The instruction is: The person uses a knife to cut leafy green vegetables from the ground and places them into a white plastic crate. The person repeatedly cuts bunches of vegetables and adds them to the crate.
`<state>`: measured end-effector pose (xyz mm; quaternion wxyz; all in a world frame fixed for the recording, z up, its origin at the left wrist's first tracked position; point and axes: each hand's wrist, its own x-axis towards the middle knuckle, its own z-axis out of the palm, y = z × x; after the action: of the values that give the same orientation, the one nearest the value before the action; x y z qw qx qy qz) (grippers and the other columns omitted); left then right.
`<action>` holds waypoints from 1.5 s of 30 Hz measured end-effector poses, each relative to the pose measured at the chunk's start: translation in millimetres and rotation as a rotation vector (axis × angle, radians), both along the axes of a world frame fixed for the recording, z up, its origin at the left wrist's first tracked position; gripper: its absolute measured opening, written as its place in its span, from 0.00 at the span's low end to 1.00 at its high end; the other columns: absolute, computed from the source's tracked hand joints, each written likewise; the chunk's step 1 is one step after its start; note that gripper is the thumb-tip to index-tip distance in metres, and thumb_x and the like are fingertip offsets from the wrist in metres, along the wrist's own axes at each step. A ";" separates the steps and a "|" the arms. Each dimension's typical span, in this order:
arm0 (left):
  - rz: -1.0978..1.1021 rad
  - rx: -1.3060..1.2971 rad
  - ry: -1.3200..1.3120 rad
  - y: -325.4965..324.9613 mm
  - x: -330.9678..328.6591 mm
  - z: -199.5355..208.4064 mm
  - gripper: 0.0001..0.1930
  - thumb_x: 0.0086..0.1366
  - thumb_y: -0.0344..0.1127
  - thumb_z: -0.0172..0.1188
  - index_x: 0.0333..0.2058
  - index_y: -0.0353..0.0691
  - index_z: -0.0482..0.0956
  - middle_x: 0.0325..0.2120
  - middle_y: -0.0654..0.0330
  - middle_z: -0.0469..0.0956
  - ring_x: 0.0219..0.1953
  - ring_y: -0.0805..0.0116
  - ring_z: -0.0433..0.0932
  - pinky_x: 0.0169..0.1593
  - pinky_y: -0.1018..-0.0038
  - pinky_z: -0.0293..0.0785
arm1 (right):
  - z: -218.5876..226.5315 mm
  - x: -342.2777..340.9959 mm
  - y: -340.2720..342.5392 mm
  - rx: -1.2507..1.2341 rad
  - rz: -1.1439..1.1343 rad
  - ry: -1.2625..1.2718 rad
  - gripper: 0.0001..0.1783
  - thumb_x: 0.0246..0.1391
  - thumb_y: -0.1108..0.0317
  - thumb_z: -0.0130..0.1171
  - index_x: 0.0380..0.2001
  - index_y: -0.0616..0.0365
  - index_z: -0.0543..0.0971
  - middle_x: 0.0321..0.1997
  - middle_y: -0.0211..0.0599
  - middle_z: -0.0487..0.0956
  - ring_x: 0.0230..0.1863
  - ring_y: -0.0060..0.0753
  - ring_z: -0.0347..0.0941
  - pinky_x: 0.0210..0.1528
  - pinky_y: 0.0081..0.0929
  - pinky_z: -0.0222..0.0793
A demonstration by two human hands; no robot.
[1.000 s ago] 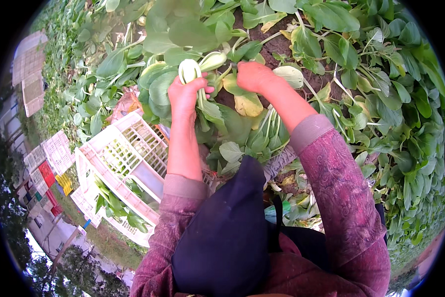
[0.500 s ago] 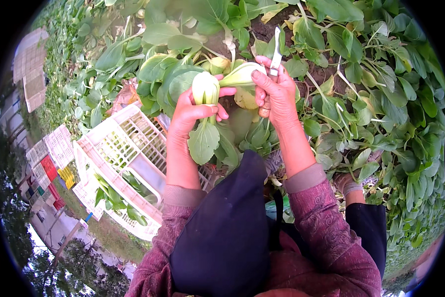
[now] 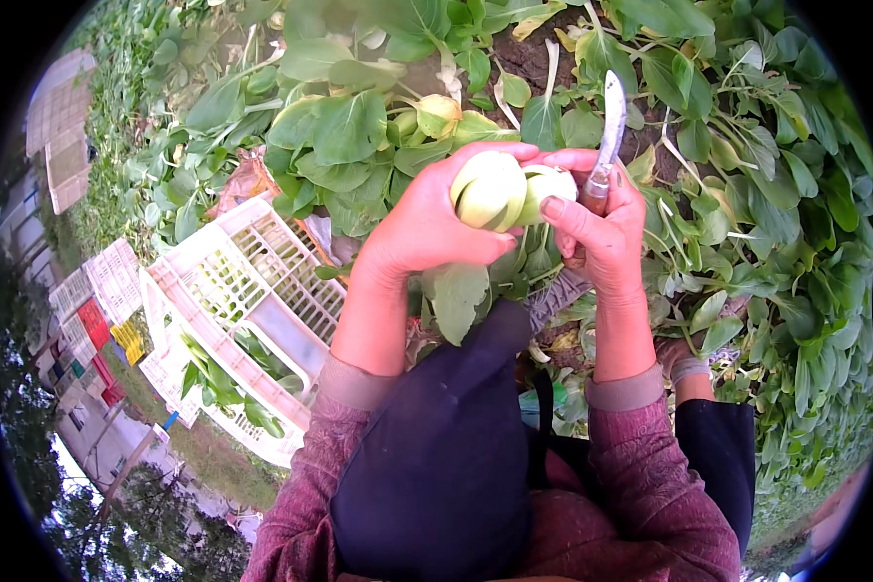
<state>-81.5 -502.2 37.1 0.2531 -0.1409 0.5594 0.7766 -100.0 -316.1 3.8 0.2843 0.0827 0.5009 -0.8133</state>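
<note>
My left hand (image 3: 412,225) is wrapped round a head of bok choy (image 3: 490,194), whose pale base faces up and whose leaves hang below the palm. Against it sits a second bok choy head (image 3: 545,189), with its cut end toward my right hand (image 3: 601,238). The right thumb presses on that end, while the same hand grips a small knife (image 3: 611,126) by its brown handle. The blade, slightly curved, points up and away from me. Some of the right fingers are hidden behind the vegetable.
Leafy bok choy plants (image 3: 344,126) grow all round, with soil showing between them. At my left a tilted white plastic crate (image 3: 286,325) holds bok choy. Farther left are more crates, one red (image 3: 94,320) and one yellow (image 3: 129,341). My dark-clothed knee (image 3: 436,427) rises below my hands.
Both hands have shifted to the right. The bok choy heads, held apart before, are now pressed side by side, the second one turned with its base toward the right hand. The knife moved along.
</note>
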 end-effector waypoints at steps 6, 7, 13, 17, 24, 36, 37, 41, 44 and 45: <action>0.220 -0.358 -0.140 -71.4 -3.5 -11.5 0.27 0.41 0.23 0.62 0.45 0.30 0.70 0.32 0.55 0.77 0.26 0.67 0.77 0.31 0.73 0.75 | -29.4 -11.4 -68.2 0.157 0.255 0.020 0.19 0.60 0.56 0.49 0.47 0.57 0.71 0.27 0.30 0.73 0.17 0.17 0.65 0.19 0.18 0.63; 0.255 -0.437 -0.166 -78.1 -0.1 -19.3 0.25 0.42 0.22 0.61 0.43 0.30 0.71 0.31 0.56 0.77 0.25 0.68 0.76 0.30 0.75 0.75 | -37.4 -12.2 -80.9 0.214 0.326 0.048 0.19 0.59 0.56 0.49 0.47 0.57 0.70 0.28 0.33 0.74 0.19 0.23 0.68 0.22 0.22 0.65; 0.245 -0.580 -0.255 -97.8 15.3 -38.9 0.21 0.42 0.23 0.59 0.40 0.31 0.73 0.30 0.57 0.77 0.23 0.69 0.77 0.28 0.75 0.72 | -87.8 -18.1 -107.3 0.649 0.558 0.333 0.14 0.57 0.60 0.47 0.41 0.58 0.71 0.38 0.50 0.78 0.43 0.54 0.73 0.45 0.43 0.66; 0.196 -0.563 -0.234 -100.3 15.9 -43.3 0.21 0.41 0.24 0.59 0.40 0.31 0.73 0.29 0.57 0.78 0.24 0.68 0.77 0.27 0.75 0.71 | -83.0 -19.8 -102.8 0.803 0.750 0.350 0.15 0.57 0.61 0.46 0.41 0.60 0.72 0.36 0.50 0.78 0.41 0.53 0.74 0.44 0.45 0.67; 0.226 -0.504 -0.294 -99.8 23.4 -36.2 0.21 0.42 0.22 0.61 0.40 0.29 0.74 0.30 0.57 0.78 0.25 0.70 0.78 0.26 0.78 0.71 | -77.6 -20.1 -110.3 0.977 0.787 0.382 0.15 0.56 0.63 0.45 0.40 0.65 0.71 0.34 0.54 0.78 0.39 0.55 0.74 0.43 0.48 0.68; 0.248 -0.399 -0.297 -112.0 29.3 -42.4 0.19 0.43 0.24 0.58 0.39 0.29 0.74 0.31 0.54 0.79 0.26 0.66 0.80 0.27 0.75 0.71 | -124.4 -36.9 -107.3 0.751 0.796 0.442 0.19 0.58 0.59 0.45 0.42 0.67 0.70 0.39 0.61 0.76 0.43 0.61 0.73 0.48 0.49 0.66; 0.250 -0.386 -0.302 -113.3 30.8 -42.1 0.19 0.43 0.24 0.58 0.39 0.29 0.74 0.31 0.54 0.79 0.26 0.66 0.80 0.27 0.75 0.71 | -123.9 -36.7 -105.4 0.704 0.779 0.392 0.19 0.58 0.59 0.45 0.41 0.67 0.70 0.39 0.61 0.76 0.43 0.61 0.73 0.48 0.49 0.66; 0.263 -0.373 -0.296 -114.4 32.2 -42.3 0.19 0.43 0.25 0.59 0.38 0.29 0.74 0.30 0.55 0.79 0.27 0.65 0.80 0.28 0.75 0.71 | -113.9 -37.8 -111.2 0.841 0.851 0.484 0.19 0.58 0.59 0.46 0.40 0.67 0.70 0.40 0.62 0.76 0.42 0.60 0.73 0.47 0.48 0.66; 0.257 -0.376 -0.296 -115.4 34.0 -42.4 0.19 0.43 0.25 0.59 0.39 0.30 0.74 0.30 0.55 0.80 0.28 0.64 0.81 0.29 0.75 0.71 | -102.7 -35.6 -120.0 0.941 0.895 0.466 0.19 0.58 0.59 0.46 0.41 0.66 0.70 0.40 0.61 0.76 0.42 0.59 0.73 0.47 0.48 0.67; 0.259 -0.359 -0.296 -116.2 34.8 -43.0 0.19 0.43 0.25 0.59 0.39 0.29 0.74 0.30 0.55 0.80 0.28 0.64 0.81 0.29 0.75 0.71 | -100.4 -33.7 -120.3 0.953 0.865 0.457 0.19 0.57 0.59 0.47 0.42 0.65 0.70 0.40 0.59 0.76 0.43 0.58 0.73 0.47 0.47 0.67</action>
<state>-46.7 -618.4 -6.0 0.2016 -0.3661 0.6226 0.6616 -133.7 -436.5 -96.6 0.4036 -0.1827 0.8396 -0.3143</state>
